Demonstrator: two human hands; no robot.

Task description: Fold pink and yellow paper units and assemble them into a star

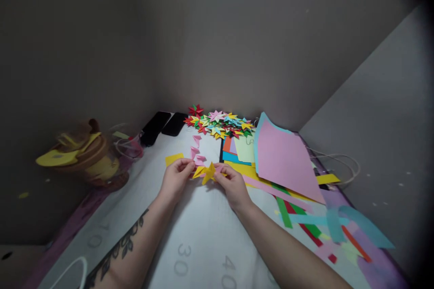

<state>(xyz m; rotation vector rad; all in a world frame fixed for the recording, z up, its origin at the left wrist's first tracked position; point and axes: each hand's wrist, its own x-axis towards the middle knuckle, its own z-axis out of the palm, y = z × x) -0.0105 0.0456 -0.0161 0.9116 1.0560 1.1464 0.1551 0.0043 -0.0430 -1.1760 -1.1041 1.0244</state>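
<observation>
Between my two hands is a folded paper star (209, 173) with yellow points and some pink at its right side. My left hand (176, 177) pinches its left tip between thumb and fingers. On the other side, my right hand (232, 182) grips the right part, and the fingers partly cover the pink paper there. Just beyond the star lie several small folded pink paper pieces (195, 151) in a loose column. A yellow paper piece (174, 159) rests behind my left hand.
Many finished paper stars (220, 123) are heaped at the back. Two black phones (174, 124) lie left of them. Pink and blue sheets (288, 158) stand over coloured paper at right, with paper strips (305, 221) scattered nearer. A terracotta pot (91, 153) is at left.
</observation>
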